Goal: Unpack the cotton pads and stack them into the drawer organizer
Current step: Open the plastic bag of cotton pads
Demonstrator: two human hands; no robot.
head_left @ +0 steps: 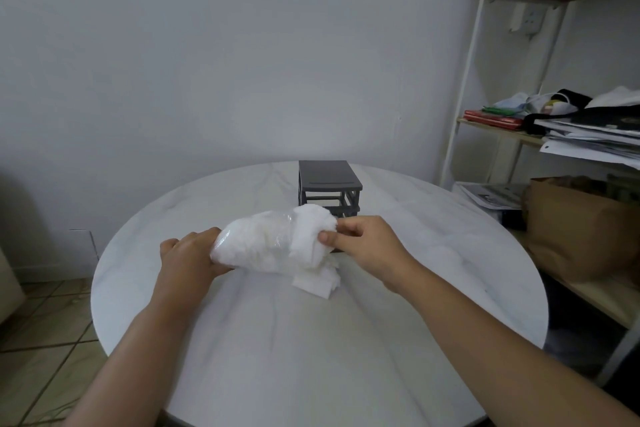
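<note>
A clear plastic bag of white cotton pads (258, 243) is held just above the round white table (311, 340). My left hand (188, 255) grips the bag's closed left end. My right hand (360, 243) pinches a bunch of pads (313, 229) sticking out of the bag's open right end. A small heap of loose pads (317, 281) lies on the table below the opening. The dark grey drawer organizer (327, 185) stands behind the bag, its frame open at the front; its lower part is hidden by the pads.
A shelf unit (512, 135) with papers, books and clothes stands to the right of the table. A brown paper bag (575, 225) sits on a lower shelf near the table's right edge. Tiled floor (45, 340) shows at the left.
</note>
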